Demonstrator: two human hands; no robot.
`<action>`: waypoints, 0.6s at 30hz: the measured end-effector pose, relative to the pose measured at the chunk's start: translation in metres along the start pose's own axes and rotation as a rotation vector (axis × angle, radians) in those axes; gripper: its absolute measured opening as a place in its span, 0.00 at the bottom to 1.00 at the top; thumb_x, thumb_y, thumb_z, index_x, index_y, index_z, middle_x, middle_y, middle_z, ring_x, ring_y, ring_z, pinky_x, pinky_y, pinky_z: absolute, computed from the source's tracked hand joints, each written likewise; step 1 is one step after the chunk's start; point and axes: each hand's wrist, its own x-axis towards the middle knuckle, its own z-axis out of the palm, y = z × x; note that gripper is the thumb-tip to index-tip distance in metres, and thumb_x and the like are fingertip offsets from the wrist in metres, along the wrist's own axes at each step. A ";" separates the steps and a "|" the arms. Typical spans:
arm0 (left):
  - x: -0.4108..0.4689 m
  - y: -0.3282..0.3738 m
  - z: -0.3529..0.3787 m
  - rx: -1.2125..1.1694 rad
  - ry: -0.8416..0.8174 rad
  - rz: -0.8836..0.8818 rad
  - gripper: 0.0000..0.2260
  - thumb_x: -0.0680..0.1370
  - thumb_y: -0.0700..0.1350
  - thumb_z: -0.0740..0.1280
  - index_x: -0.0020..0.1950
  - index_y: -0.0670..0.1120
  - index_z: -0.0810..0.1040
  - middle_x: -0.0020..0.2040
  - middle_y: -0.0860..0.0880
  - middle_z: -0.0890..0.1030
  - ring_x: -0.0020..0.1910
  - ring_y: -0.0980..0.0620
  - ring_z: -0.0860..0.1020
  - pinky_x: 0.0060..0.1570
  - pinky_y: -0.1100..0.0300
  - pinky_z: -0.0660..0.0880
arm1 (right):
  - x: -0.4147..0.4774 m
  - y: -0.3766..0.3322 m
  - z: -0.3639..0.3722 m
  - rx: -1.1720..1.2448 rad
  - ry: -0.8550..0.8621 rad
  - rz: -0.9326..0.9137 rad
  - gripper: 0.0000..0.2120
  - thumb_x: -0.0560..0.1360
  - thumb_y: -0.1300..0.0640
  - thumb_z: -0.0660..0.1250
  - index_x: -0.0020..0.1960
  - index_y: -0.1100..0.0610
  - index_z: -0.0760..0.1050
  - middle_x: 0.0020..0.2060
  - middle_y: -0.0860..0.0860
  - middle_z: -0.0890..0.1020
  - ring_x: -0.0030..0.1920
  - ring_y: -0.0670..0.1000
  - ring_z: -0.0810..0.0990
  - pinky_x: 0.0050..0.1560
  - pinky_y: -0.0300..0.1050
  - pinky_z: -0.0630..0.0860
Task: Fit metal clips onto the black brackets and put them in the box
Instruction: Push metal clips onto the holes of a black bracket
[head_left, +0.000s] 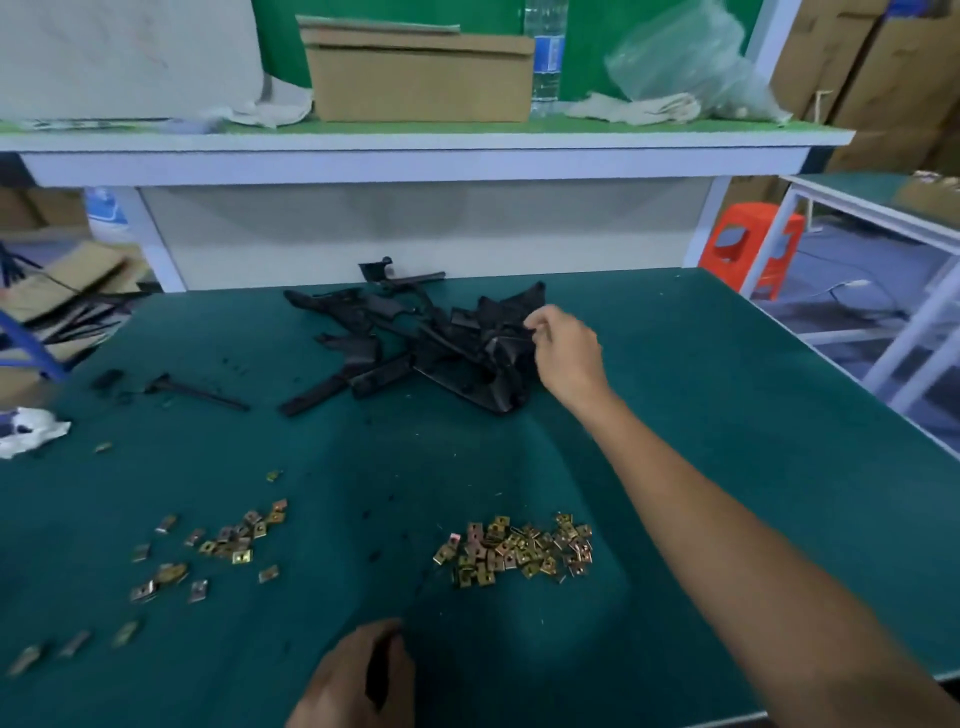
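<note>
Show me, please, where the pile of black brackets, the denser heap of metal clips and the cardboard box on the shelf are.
pile of black brackets (457, 358), head view, on a bracket mid-pile.
heap of metal clips (514, 551), head view, middle of the heap.
cardboard box (421, 85), head view, its front wall.

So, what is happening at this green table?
A person is working with bare hands. The right hand pinches a piece in the pile of black plastic brackets. The left hand holds a dark part close to the body. Between them, small brass-coloured metal clips lie loose, untouched.
</note>
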 end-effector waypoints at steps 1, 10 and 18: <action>-0.001 -0.001 0.001 -0.039 -0.036 0.030 0.06 0.71 0.49 0.68 0.41 0.54 0.85 0.38 0.55 0.82 0.40 0.58 0.79 0.47 0.79 0.69 | -0.004 0.004 -0.012 0.046 0.017 0.008 0.12 0.82 0.63 0.59 0.57 0.54 0.80 0.52 0.50 0.83 0.56 0.56 0.80 0.55 0.47 0.74; -0.002 0.004 0.001 0.063 -0.163 0.048 0.13 0.64 0.37 0.80 0.41 0.53 0.85 0.36 0.55 0.82 0.34 0.54 0.81 0.41 0.64 0.72 | -0.014 0.017 0.008 0.017 -0.365 0.234 0.20 0.81 0.53 0.67 0.71 0.53 0.72 0.62 0.53 0.79 0.62 0.55 0.78 0.62 0.49 0.75; -0.002 0.007 0.000 0.030 -0.159 -0.010 0.16 0.60 0.36 0.82 0.39 0.53 0.85 0.34 0.57 0.82 0.32 0.58 0.80 0.29 0.63 0.75 | -0.018 0.013 0.052 -0.098 -0.406 0.196 0.06 0.82 0.56 0.66 0.47 0.54 0.75 0.44 0.53 0.79 0.46 0.56 0.79 0.56 0.56 0.79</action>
